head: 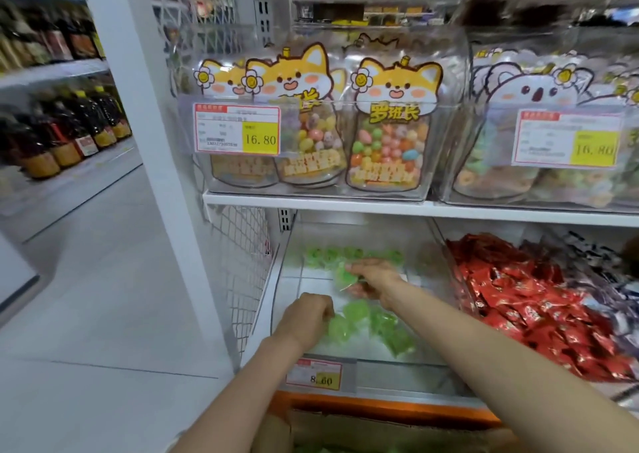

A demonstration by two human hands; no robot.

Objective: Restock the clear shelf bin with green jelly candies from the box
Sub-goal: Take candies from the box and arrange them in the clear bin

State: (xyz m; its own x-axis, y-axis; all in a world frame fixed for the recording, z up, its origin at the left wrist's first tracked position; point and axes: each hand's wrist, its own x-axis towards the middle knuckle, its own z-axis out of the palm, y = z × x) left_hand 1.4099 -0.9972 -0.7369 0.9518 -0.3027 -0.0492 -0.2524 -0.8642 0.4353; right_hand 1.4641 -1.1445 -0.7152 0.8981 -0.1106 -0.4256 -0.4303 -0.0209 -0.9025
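Reaching into the clear plastic shelf bin (387, 366) on the lower shelf, both bare arms show in the head view. The translucent green jelly candies (382, 324) lie loose on the bin's floor: a cluster near the front wall and a row along the back.

The left hand (307, 314) sits knuckles up at the front left of the bin. Its fingers are curled down onto one candy, but the blur hides whether they clamp it or only touch it. The right hand (371, 276) is further back, near the middle of the bin, with its fingers closed round a green candy that sticks out to the left.

A white and yellow price tag (314, 374) hangs on the bin's front wall, partly behind the left forearm. Below the shelf's orange edge, the brown cardboard box (363, 430) stands open between the arms. In the neighbouring bin to the right lie red foil packets (536, 307). On the shelf above, fox-shaped candy bags (390, 124) stand in another clear bin.
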